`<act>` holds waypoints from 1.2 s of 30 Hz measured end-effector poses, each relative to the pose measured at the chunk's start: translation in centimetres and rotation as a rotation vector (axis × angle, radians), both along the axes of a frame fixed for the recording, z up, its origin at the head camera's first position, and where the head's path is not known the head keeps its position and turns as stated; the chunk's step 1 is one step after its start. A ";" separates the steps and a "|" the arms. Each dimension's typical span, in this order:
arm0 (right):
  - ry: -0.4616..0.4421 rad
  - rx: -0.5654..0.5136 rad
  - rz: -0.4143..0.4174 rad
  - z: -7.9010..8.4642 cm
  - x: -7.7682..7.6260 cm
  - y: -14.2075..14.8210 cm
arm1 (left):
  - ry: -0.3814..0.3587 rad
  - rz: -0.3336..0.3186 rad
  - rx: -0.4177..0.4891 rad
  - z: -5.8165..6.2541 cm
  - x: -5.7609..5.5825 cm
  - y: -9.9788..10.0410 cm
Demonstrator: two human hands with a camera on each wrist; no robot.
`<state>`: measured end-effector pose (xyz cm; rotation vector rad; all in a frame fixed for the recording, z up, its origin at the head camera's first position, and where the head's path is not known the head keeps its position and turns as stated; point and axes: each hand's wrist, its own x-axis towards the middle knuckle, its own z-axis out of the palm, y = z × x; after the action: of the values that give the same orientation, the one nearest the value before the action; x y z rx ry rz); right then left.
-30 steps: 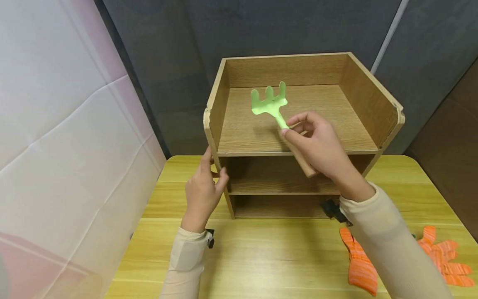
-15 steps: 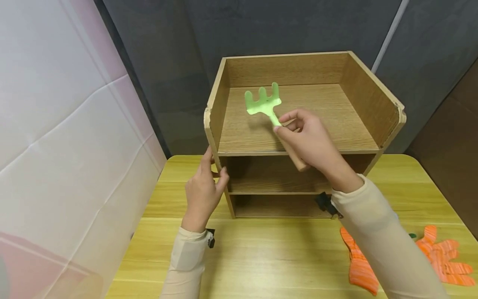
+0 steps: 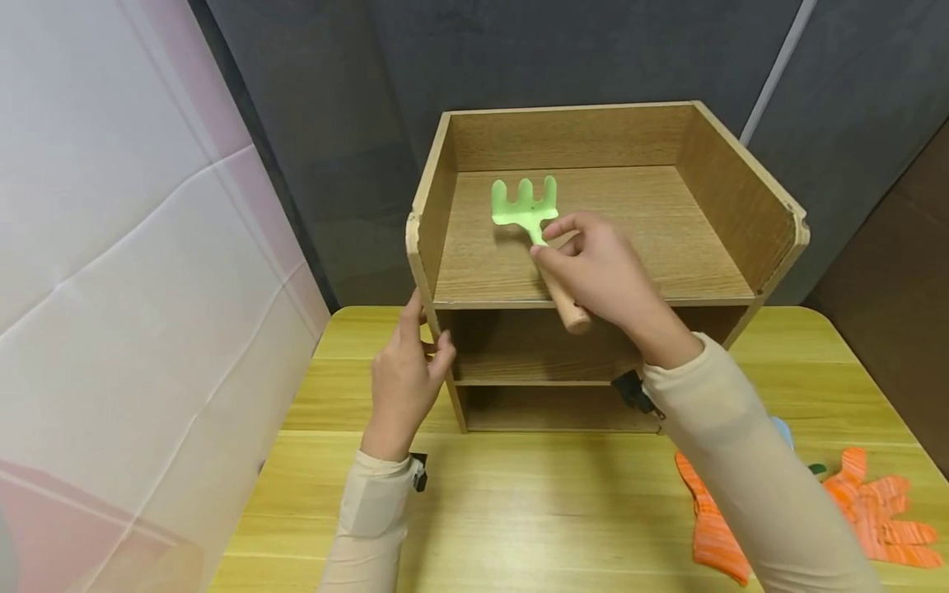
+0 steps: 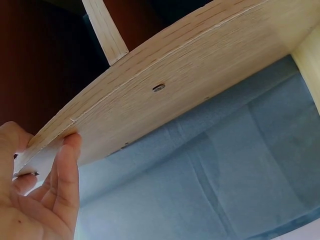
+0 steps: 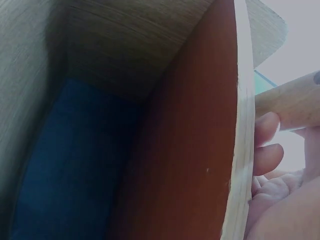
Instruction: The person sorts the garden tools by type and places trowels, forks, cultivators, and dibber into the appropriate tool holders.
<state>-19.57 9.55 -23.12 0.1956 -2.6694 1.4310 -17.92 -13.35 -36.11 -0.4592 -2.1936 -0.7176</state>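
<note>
Right hand [image 3: 606, 270] shifted left, pinching 3-tined rake [image 3: 526, 215], left hand [image 3: 403, 375] gripping shelf [image 3: 578, 138]

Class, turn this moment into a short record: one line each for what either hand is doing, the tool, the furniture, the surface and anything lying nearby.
Left hand: holds the left side panel of the wooden shelf
Right hand: grips the green rake near where head meets handle
Tool: rake with three prongs and a wooden handle, over the shelf's top level, prongs pointing away from the person
Furniture: shelf with a walled top and two levels below
Surface: yellow wood-grain table
Nearby: two orange gloves, on the right
</note>
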 end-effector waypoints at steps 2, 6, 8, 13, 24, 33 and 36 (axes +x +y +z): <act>-0.009 0.027 0.008 0.1 -0.1 -0.1 | 0.000 -0.002 0.005 0.0 0.0 0.0; -0.009 0.084 0.009 0.3 -0.3 -0.4 | 0.000 -0.002 0.010 0.0 0.0 0.1; -0.010 0.104 -0.001 0.4 -0.4 -0.5 | 0.000 -0.002 0.014 0.0 0.1 0.1; -0.024 0.126 -0.014 0.4 -0.6 -0.6 | 0.000 -0.002 0.022 -0.1 0.1 0.1; -0.058 0.176 -0.022 0.8 -1.4 -0.6 | 0.010 -0.019 0.032 0.1 -0.1 0.1; -0.053 0.238 -0.002 1.1 -1.9 -0.8 | -0.010 -0.033 0.045 0.3 -0.1 0.3; -0.066 0.245 0.001 1.2 -2.0 -0.9 | -0.023 -0.035 0.042 0.5 -0.1 0.3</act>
<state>-21.54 8.65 -21.91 0.1720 -2.8944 1.1253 -17.99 -13.02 -35.61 -0.4718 -2.1921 -0.7895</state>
